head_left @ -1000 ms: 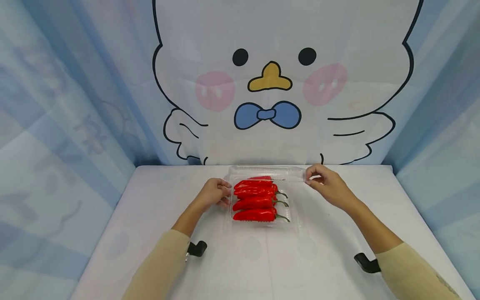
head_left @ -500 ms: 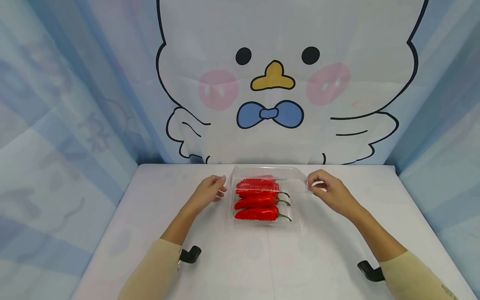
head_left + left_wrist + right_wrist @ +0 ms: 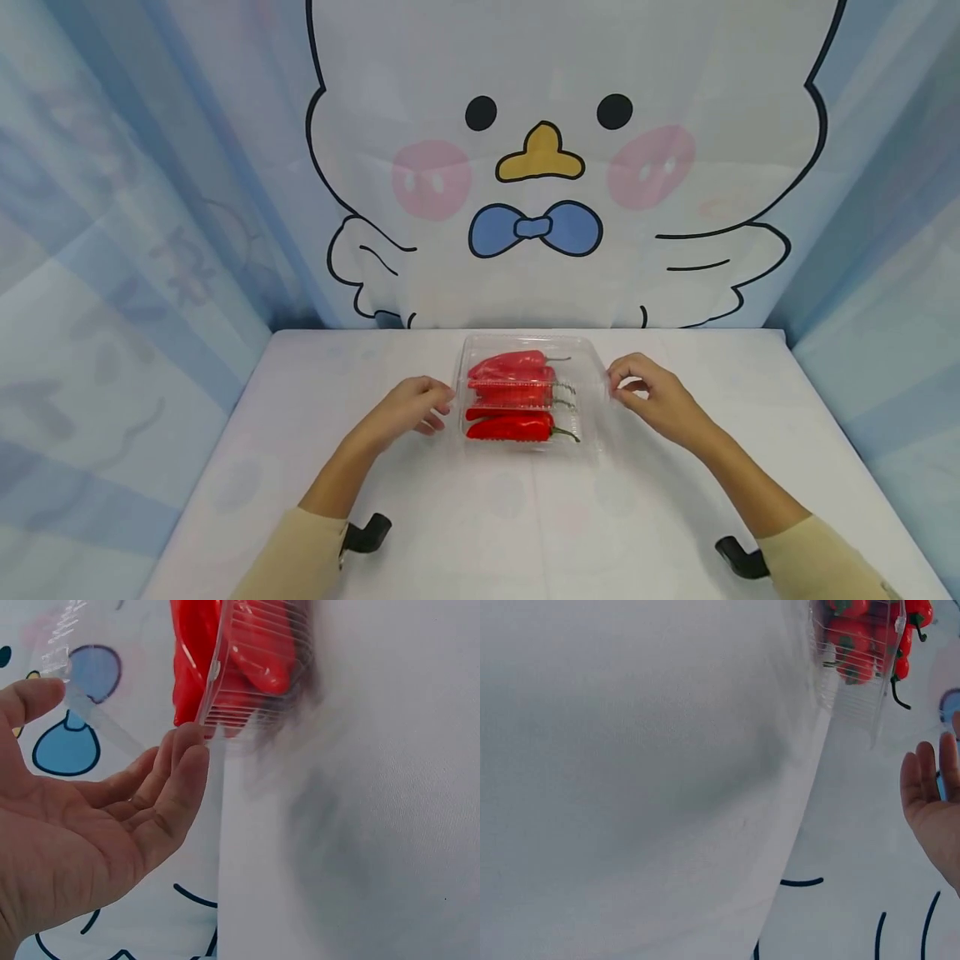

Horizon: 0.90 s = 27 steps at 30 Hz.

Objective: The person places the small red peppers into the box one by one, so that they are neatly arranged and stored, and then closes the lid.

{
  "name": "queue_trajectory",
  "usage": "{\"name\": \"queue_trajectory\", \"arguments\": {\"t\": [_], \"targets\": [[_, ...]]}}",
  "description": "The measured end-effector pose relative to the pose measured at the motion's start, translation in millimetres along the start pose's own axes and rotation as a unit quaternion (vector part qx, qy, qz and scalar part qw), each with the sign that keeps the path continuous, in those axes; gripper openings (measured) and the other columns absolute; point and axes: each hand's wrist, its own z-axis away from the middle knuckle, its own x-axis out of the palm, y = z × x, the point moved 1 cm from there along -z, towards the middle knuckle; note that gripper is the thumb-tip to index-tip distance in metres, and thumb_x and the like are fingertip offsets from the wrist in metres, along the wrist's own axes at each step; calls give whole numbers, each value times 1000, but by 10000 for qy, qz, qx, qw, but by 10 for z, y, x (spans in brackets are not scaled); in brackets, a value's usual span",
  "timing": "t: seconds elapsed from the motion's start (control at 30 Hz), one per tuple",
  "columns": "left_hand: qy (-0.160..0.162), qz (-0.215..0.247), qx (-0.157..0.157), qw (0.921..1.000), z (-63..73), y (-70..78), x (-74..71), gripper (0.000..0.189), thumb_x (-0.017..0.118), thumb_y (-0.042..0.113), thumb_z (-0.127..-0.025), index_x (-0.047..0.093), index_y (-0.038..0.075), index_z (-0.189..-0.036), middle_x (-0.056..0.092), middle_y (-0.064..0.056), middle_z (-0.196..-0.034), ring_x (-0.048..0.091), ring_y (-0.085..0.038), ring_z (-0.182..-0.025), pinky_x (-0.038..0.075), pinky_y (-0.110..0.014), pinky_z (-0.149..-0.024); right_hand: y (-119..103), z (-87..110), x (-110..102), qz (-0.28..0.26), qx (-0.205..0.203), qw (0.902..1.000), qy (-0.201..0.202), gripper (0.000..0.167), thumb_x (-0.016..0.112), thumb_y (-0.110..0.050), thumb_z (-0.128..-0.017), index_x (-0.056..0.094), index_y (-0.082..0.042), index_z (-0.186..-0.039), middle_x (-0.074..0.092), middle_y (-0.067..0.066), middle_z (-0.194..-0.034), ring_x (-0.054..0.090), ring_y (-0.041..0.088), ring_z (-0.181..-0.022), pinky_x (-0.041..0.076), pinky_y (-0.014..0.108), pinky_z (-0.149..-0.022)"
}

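A clear plastic clamshell container [image 3: 588,429] lies near the table's back edge with several red chili peppers [image 3: 510,427] in it, green stems to the right. Its hinged lid [image 3: 525,343] is tilted partway down over the peppers. At the lid's right edge, my right hand [image 3: 656,396] pinches the plastic between thumb and finger; its thumb is out of the right wrist view. Along the left side, my left hand [image 3: 405,410] has loosely bent fingers. In the left wrist view its fingertips [image 3: 193,742] are by the container's rim and its thumb is close to the lid; contact is unclear.
The white table [image 3: 487,525] extends in front of the container. A curtain with a cartoon bird [image 3: 540,167] hangs right behind the table's back edge, and blue curtains [image 3: 112,292] flank both sides. A black wrist mount [image 3: 367,533] sticks out from each sleeve.
The lid has swung forward and down over the peppers, with my right hand following its edge down. My left hand has come off the container's left side, then moved nearer the front.
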Motion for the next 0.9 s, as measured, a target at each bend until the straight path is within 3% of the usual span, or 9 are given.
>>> {"name": "queue_trajectory", "arguments": {"t": [0.27,0.57,0.9], "targets": [[-114,-181,-132,9997,70,-41,44,41,66,35,-97,60,3,-121,67,-17,-110,69,-26,-88,64,-36,-78,73,71,50,110,-152,9998,58,31,72,11,-88,65,-19,-93,65,4,-115,55,-4,-107,59,19,-84],[-282,-384,-340,9983,89,-113,111,50,69,37,-95,55,2,-128,70,-11,-99,71,-22,-79,65,-36,-75,104,164,106,367,172,9991,-113,23,74,1,-91,66,-17,-104,65,2,-112,65,7,-98,59,22,-80],[-722,-61,-79,9973,41,-215,168,37,62,24,-99,61,-4,-123,73,-9,-85,70,-21,-68,65,-34,-68,109,287,167,334,226,9985,-368,24,73,-1,-93,65,-14,-110,68,-2,-106,62,3,-91,58,22,-77]]}}
